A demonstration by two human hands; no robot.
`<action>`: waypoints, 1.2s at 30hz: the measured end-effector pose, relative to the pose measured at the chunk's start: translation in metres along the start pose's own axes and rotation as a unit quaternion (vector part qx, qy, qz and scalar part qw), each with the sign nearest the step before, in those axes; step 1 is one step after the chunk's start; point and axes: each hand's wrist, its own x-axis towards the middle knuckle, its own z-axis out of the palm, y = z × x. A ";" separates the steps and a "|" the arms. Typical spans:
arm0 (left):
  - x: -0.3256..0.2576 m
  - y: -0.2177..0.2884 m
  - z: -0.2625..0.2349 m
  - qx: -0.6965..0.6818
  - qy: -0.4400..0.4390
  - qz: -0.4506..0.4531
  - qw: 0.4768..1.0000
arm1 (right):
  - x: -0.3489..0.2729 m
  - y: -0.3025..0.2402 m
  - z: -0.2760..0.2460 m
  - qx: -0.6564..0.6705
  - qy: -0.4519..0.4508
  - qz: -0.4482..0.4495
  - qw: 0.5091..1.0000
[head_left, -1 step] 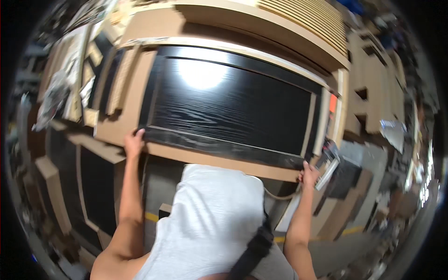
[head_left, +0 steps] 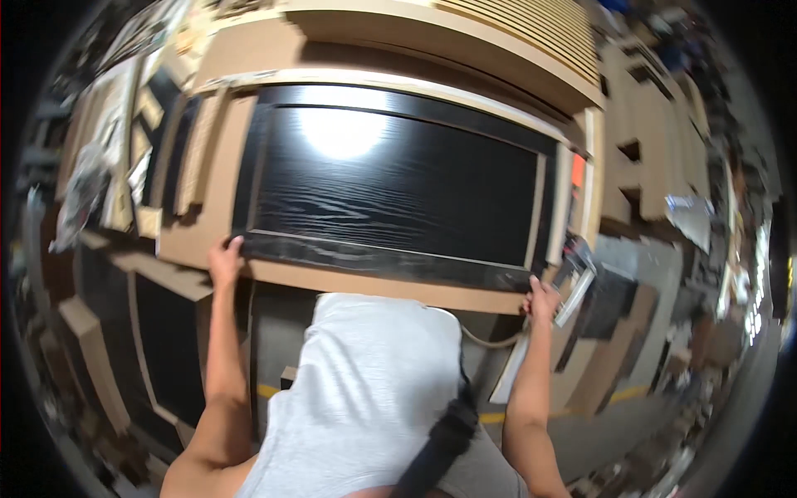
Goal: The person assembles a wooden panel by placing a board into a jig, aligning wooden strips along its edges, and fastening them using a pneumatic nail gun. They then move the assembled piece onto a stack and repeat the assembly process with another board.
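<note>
**Both hands clamped on the near corners of a big black panel**

Left hand point(head_left: 226, 259) is wrapped over the near left corner of the black wood-grain door panel point(head_left: 398, 187), right hand point(head_left: 541, 299) is closed on the near right corner, so it's gripped wide apart. Panel is laid flat on a tan board stack point(head_left: 390, 290). Looks like a lift or shift is being set up; an even pull from both sides would be needed. No containers can be made out, just slatted boards point(head_left: 531, 37) behind
</note>
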 end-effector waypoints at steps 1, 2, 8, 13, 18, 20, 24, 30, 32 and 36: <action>0.003 0.001 -0.001 0.038 0.007 0.036 0.999 | 0.000 -0.001 -0.002 -0.020 0.006 0.009 1.000; 0.007 -0.006 -0.005 0.058 0.017 0.038 0.997 | -0.003 -0.008 0.002 -0.039 0.013 0.007 0.999; 0.016 0.004 0.001 0.062 -0.011 0.039 0.997 | -0.017 -0.021 0.004 -0.083 0.081 0.013 0.993; 0.019 0.005 -0.001 0.072 -0.031 0.035 0.996 | -0.009 -0.009 -0.005 -0.114 0.123 -0.012 0.986; 0.005 0.033 0.018 0.212 0.049 0.070 0.974 | -0.015 -0.021 -0.004 -0.178 0.127 -0.011 0.976; -0.019 0.062 0.055 0.286 0.155 0.178 0.929 | -0.018 -0.030 -0.003 -0.238 0.121 0.008 0.964; -0.140 0.203 0.189 0.105 0.014 0.377 0.920 | -0.013 -0.017 -0.012 -0.247 0.147 0.015 0.958; -0.269 0.244 0.320 0.231 -0.321 0.567 0.722 | -0.024 -0.035 -0.007 -0.299 0.132 -0.019 0.945; -0.282 0.241 0.335 0.259 -0.332 0.559 0.714 | -0.029 -0.041 -0.008 -0.308 0.130 -0.014 0.942; -0.279 0.240 0.342 0.285 -0.301 0.584 0.698 | -0.017 -0.033 -0.013 -0.316 0.119 -0.040 0.940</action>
